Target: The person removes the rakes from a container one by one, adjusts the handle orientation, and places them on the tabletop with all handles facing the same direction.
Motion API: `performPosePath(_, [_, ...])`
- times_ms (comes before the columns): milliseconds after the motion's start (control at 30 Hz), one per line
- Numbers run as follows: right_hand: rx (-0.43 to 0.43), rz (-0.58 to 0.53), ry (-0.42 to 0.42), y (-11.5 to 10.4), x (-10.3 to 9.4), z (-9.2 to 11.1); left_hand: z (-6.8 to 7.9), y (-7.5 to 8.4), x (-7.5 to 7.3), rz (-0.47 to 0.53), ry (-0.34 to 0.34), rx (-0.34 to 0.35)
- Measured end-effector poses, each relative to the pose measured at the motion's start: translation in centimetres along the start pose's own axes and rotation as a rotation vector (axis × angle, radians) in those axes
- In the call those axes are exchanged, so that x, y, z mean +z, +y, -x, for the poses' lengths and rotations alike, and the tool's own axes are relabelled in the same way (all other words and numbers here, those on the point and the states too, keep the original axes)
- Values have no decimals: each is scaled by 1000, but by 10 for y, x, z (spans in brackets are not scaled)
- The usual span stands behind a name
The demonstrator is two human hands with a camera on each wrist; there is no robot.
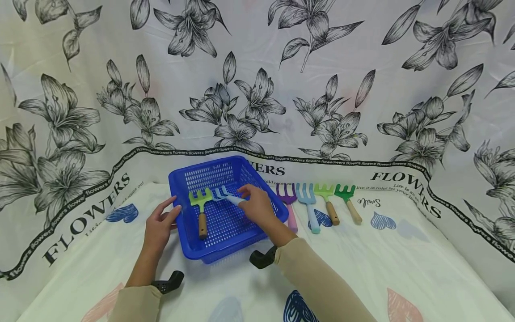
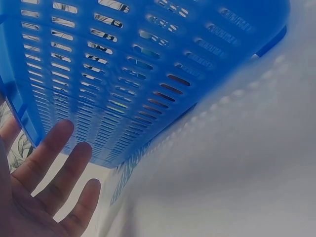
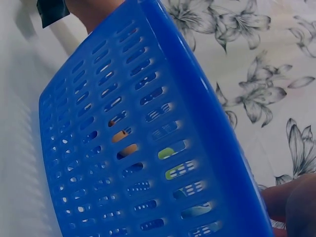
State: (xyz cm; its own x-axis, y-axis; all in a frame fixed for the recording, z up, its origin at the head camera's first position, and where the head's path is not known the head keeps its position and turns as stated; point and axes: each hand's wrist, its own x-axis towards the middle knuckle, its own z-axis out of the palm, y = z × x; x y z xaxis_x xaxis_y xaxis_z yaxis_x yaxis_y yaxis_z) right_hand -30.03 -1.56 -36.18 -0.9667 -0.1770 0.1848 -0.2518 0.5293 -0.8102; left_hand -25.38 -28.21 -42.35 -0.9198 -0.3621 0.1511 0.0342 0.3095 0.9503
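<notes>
A blue perforated plastic basket (image 1: 225, 255) stands on the patterned cloth. Inside at its left lies a light green hand rake (image 1: 202, 208) with a wooden handle. My right hand (image 1: 257, 205) reaches over the basket and pinches the handle of a light blue hand rake (image 1: 233, 199), its tines toward the green one. At the left rim is my left hand (image 1: 161, 221), fingertips against the edge. In the left wrist view, its fingers (image 2: 69, 170) spread fairly straight beside the basket's slotted wall (image 2: 123, 74). The right wrist view shows mostly the basket's outer side (image 3: 113, 133).
Right of the basket lie several more hand rakes in a row: a purple one (image 1: 291, 219) with a pink handle, a light blue one (image 1: 311, 214), a light green one (image 1: 331, 210) and a dark green one (image 1: 353, 210). A floral cloth (image 1: 257, 125) hangs behind.
</notes>
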Motion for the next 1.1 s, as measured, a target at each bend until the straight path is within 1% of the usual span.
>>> performPosePath(133, [-3, 1, 8, 1, -1, 0, 0, 1, 0, 1, -2, -1])
performPosePath(400, [-15, -31, -9, -2, -3, 3, 0, 1, 0, -1, -1, 3])
performPosePath(633, [-18, 2, 39, -4, -3, 5, -1, -1, 0, -2, 2, 8])
performPosePath(767, [-18, -24, 69, -4, -4, 7, 0, -1, 1, -1, 1, 7])
performPosePath(867, [-37, -41, 109, -3, -5, 8, 0, -1, 1, -1, 0, 8])
performPosePath(1000, [-70, -28, 158, -2, -3, 9, 0, 0, 0, -3, -3, 15])
performPosePath(1100, [-94, -11, 172, -2, -2, 10, 0, 0, -1, -5, -2, 15])
